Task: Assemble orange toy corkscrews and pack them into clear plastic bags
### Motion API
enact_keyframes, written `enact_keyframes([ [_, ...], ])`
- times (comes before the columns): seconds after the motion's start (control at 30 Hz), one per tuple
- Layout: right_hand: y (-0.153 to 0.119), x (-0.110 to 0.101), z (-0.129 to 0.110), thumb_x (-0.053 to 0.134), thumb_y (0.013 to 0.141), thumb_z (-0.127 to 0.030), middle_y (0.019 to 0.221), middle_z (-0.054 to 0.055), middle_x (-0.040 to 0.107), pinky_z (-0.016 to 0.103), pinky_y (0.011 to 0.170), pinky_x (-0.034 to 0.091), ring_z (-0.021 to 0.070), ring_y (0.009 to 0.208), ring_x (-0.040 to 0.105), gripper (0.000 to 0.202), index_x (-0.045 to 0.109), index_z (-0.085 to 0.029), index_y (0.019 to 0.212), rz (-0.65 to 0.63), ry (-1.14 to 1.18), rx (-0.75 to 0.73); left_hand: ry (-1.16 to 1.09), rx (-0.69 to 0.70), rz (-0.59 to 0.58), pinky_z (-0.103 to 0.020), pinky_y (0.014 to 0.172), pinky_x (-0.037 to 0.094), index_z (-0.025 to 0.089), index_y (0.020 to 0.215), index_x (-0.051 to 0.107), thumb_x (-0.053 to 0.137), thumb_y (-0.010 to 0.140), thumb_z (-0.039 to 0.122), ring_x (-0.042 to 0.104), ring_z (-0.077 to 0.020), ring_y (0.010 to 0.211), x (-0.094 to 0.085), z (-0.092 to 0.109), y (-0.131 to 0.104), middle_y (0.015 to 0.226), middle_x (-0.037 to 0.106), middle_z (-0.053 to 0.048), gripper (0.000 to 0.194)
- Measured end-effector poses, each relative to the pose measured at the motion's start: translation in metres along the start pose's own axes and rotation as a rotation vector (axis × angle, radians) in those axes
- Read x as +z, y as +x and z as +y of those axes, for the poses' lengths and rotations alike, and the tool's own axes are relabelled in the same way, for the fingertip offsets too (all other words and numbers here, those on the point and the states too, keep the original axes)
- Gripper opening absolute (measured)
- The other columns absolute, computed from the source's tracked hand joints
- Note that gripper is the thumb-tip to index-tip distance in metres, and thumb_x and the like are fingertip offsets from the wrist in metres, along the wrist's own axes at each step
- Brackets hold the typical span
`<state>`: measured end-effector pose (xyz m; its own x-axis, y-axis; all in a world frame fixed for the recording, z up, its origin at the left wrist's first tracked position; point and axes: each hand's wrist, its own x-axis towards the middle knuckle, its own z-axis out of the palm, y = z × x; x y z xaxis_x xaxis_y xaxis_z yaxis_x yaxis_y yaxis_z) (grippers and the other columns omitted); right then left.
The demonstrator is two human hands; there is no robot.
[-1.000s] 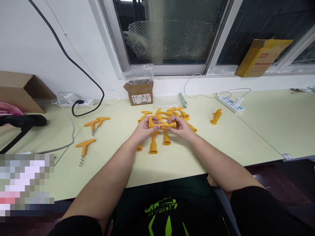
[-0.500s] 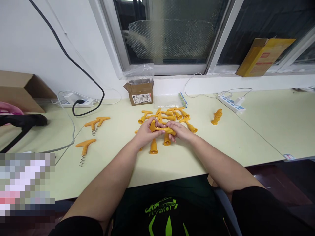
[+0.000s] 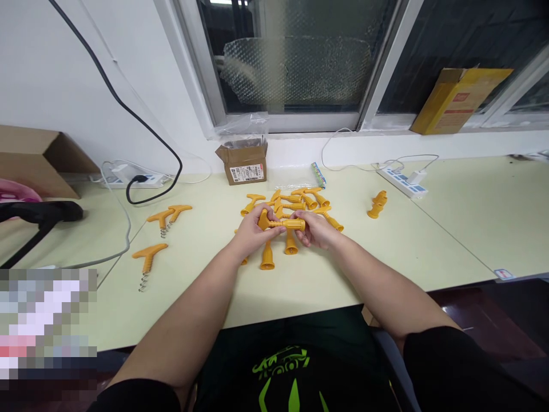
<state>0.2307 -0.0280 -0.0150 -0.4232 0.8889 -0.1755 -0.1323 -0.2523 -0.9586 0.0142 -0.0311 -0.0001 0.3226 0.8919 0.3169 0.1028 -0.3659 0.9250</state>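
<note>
A: Entry, hands first. What did each one have?

B: Left hand point(image 3: 251, 232) was curled around the T-handle end of an orange corkscrew piece point(image 3: 283, 224), fingers closed on it. Right hand point(image 3: 315, 230) was closed on the other end, the ribbed sleeve. The piece lay level between them, just above the table point(image 3: 429, 240).

A: Was the screw itself visible?

B: No. The middle of the piece sat behind the fingertips; whether metal showed there could not be told.

A: Under the hands?

B: A pile of orange parts point(image 3: 300, 201) lay just beyond the knuckles, and two flared sleeves point(image 3: 267, 256) stuck out below the hands, their upper ends hidden by the palms. The count in the pile was unclear, since the pieces overlapped.

A: Farther out?

B: One lone orange sleeve point(image 3: 377, 204) sat well to the right. Three finished corkscrews point(image 3: 160, 234) with bare wire spirals lay well to the left. A small cardboard box point(image 3: 244, 162) stood at the wall, its label too small to read. The lower left corner was pixelated.
</note>
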Motion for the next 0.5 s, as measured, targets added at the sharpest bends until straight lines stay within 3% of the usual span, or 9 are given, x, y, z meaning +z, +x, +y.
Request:
enact_keyframes([
  [0.07,-0.001,0.0,-0.0013,0.052,0.092,-0.062,0.047,-0.006,0.052,0.021,0.031,0.027,0.011,0.031,0.04,0.039,0.055,-0.023,0.096,-0.016,0.021,0.107,0.011,0.013,-0.017,-0.037,0.087,0.052,0.022,0.084,0.049,0.087,0.073,0.037,0.064,-0.0199,0.088,0.0016,0.0008,-0.0014,0.09,0.065,-0.002,0.042],
  [0.13,-0.0011,-0.0013,-0.0009,0.05,0.092,-0.064,0.05,-0.005,0.054,0.022,0.034,0.034,0.0123,0.034,0.046,0.041,0.054,-0.023,0.098,-0.042,0.027,0.108,-0.03,0.004,-0.025,-0.039,0.089,0.053,0.022,0.084,0.048,0.086,0.073,0.038,0.066,-0.0218,0.092,0.0022,0.0012,-0.0015,0.093,0.067,-0.003,0.042],
  [0.23,-0.0001,-0.0037,0.0021,0.065,0.087,-0.059,0.079,0.0,0.067,0.028,0.053,0.054,0.0164,0.063,0.066,0.04,0.055,-0.025,0.104,-0.01,-0.067,-0.121,-0.042,-0.022,0.008,-0.038,0.087,0.054,0.022,0.084,0.049,0.086,0.074,0.039,0.068,-0.023,0.094,0.0011,-0.0001,0.0006,0.091,0.067,-0.003,0.042],
  [0.33,0.0006,-0.0042,0.0045,0.083,0.074,-0.043,0.102,0.002,0.067,0.029,0.071,0.057,0.0166,0.084,0.066,0.04,0.06,-0.025,0.102,0.111,-0.271,-0.398,-0.033,-0.056,0.055,-0.034,0.079,0.055,0.021,0.084,0.049,0.086,0.072,0.04,0.067,-0.0204,0.085,-0.0013,-0.0028,0.0031,0.086,0.064,0.0,0.043],
  [0.4,0.0007,-0.0029,0.0045,0.084,0.074,-0.041,0.094,0.001,0.066,0.03,0.071,0.056,0.0163,0.079,0.064,0.036,0.062,-0.024,0.097,0.134,-0.321,-0.434,-0.031,-0.062,0.065,-0.032,0.072,0.054,0.021,0.084,0.049,0.087,0.072,0.039,0.064,-0.0171,0.076,-0.0025,-0.0038,0.0036,0.083,0.062,0.001,0.043],
  [0.5,0.0005,0.0,0.0031,0.078,0.079,-0.046,0.073,-0.002,0.063,0.03,0.062,0.054,0.0148,0.063,0.061,0.031,0.06,-0.022,0.088,0.054,-0.182,-0.295,0.041,-0.011,0.053,-0.031,0.072,0.051,0.021,0.083,0.053,0.087,0.072,0.039,0.061,-0.0166,0.075,-0.0029,-0.0029,0.002,0.083,0.061,0.001,0.04],
])
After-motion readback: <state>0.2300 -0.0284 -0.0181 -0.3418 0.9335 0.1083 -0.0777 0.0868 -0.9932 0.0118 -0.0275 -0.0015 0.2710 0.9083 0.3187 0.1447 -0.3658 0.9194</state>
